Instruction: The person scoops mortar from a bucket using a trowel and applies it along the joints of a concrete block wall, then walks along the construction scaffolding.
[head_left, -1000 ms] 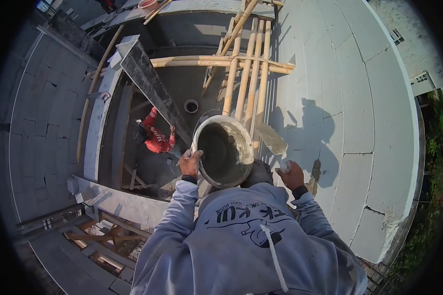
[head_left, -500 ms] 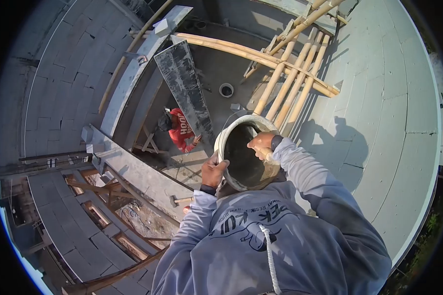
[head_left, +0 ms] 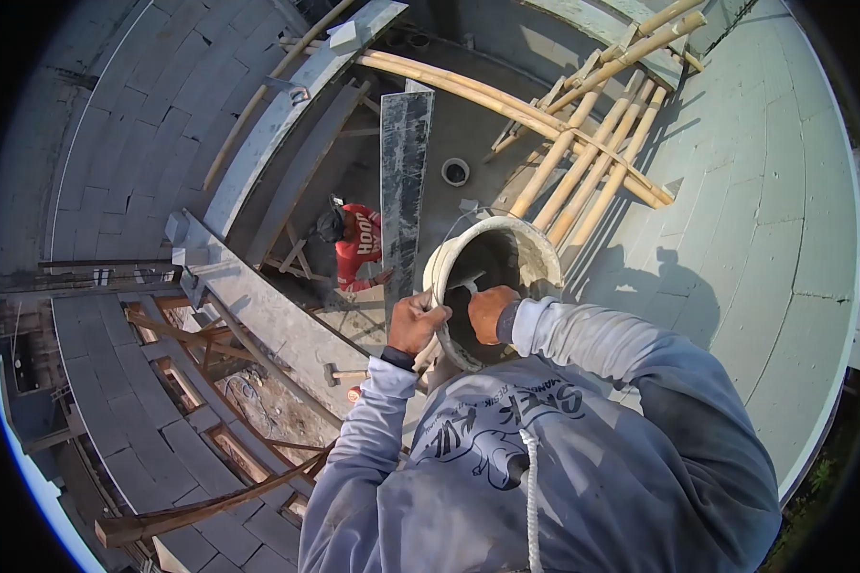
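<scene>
A white bucket (head_left: 548, 256) stands tilted right in front of my chest, its mouth facing up toward me. My left hand (head_left: 417, 323) is closed on the near-left part of its rim. Inside the mouth, my right hand (head_left: 490, 313) is wrapped round the handle of a trowel (head_left: 466, 280), whose small metal blade shows beside the fingers. Grey mix coats the bucket's inner wall; the bottom is in shadow and partly hidden by my right hand.
Below, a co-worker in a red shirt (head_left: 357, 246) holds a long dark panel (head_left: 404, 181). Bamboo poles (head_left: 583, 158) form scaffolding beyond the bucket. A block wall (head_left: 736, 258) rises at right. A hammer (head_left: 339, 374) lies left of me; another bucket (head_left: 455, 172) is on the floor below.
My right hand has moved left and lower inside the bucket, and the trowel's blade now shows left of it. The co-worker's panel has swung from slanted to nearly vertical in view.
</scene>
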Tool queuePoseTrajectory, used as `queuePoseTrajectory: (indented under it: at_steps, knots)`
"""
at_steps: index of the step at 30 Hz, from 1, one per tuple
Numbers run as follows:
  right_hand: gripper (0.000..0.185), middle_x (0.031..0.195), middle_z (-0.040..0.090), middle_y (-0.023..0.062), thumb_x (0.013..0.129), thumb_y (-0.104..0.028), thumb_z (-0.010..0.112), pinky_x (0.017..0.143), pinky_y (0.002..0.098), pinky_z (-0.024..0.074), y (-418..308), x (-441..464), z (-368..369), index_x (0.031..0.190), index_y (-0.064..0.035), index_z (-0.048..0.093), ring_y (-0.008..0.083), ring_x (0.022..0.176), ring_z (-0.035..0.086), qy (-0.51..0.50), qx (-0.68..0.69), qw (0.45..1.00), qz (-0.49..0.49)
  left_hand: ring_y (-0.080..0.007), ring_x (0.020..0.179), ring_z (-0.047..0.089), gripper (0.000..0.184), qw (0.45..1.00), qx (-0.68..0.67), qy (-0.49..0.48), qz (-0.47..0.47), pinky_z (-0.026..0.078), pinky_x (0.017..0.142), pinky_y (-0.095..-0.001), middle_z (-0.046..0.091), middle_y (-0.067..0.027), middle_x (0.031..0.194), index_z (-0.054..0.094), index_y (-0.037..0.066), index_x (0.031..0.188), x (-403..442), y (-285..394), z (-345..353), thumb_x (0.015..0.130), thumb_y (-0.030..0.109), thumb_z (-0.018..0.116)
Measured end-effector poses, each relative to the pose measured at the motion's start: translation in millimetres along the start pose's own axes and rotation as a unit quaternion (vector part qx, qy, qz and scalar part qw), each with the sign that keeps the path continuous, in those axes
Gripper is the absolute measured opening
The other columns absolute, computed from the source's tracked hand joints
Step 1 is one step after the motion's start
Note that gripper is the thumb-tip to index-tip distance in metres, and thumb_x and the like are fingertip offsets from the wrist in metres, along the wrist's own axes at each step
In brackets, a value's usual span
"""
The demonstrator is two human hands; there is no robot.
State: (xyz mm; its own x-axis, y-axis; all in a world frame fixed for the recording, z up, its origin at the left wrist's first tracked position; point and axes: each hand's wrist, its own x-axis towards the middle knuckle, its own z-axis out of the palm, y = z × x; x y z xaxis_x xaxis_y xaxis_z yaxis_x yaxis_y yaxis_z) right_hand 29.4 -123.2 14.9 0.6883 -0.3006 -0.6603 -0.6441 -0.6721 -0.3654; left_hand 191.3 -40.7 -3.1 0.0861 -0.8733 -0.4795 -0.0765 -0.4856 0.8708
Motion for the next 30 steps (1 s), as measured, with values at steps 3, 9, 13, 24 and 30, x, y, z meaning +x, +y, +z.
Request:
queuePoseTrajectory:
  at_steps: [3,9,13,24,30]
  knots:
    - [0.024,0.084,0.067,0.0153,0.063,-0.015,0.060,0.070,0.0371,0.0511,-7,-9,35,0.083,-0.0050,0.069,0.0290,0.082,0.065,-0.034,-0.040,0.997,-0.056,-0.0030,0.055,0.041,0.009,0.999,-0.022,0.022,0.025,0.032,0.050,-0.0209,0.050,0.0056,0.061,0.060,0.002,0.072,-3,-15,-10,0.074,0.011,0.060]
    - [0.035,0.090,0.066,0.0172,0.071,-0.023,0.056,0.074,0.0392,0.0500,2,-27,21,0.095,0.0023,0.060,0.0287,0.087,0.064,0.059,0.004,0.998,0.036,-0.0030,0.061,0.042,0.022,0.987,-0.120,0.101,0.028,0.035,0.055,-0.0209,0.052,0.0064,0.067,0.063,0.000,0.091,-36,-21,-17,0.074,0.014,0.060]
    - [0.030,0.085,0.066,0.0178,0.072,-0.018,0.053,0.069,0.0391,0.0508,0,2,-25,0.093,0.0032,0.057,0.0304,0.081,0.065,0.143,0.008,0.986,0.083,-0.0020,0.065,0.044,0.031,0.984,-0.156,0.078,0.048,0.036,0.058,-0.0185,0.056,0.0058,0.074,0.062,-0.002,0.102,-27,0,-25,0.074,0.010,0.060]
    - [0.042,0.080,0.066,0.0160,0.068,-0.022,0.055,0.066,0.0407,0.0509,-32,-2,73,0.101,0.0030,0.053,0.0300,0.079,0.065,0.001,-0.069,0.995,-0.072,-0.0036,0.052,0.041,0.012,0.994,-0.082,0.073,0.029,0.033,0.048,-0.0217,0.049,0.0048,0.057,0.060,0.000,0.068,-63,-14,-45,0.073,0.011,0.063]
    - [0.032,0.078,0.065,0.0173,0.072,-0.020,0.055,0.067,0.0393,0.0507,-57,-10,18,0.095,0.0029,0.054,0.0288,0.075,0.066,0.177,-0.039,0.981,0.072,-0.0034,0.060,0.046,0.037,0.980,-0.148,0.083,0.100,0.040,0.055,-0.0211,0.058,-0.0005,0.068,0.060,-0.002,0.107,-61,-35,-56,0.072,0.011,0.062]
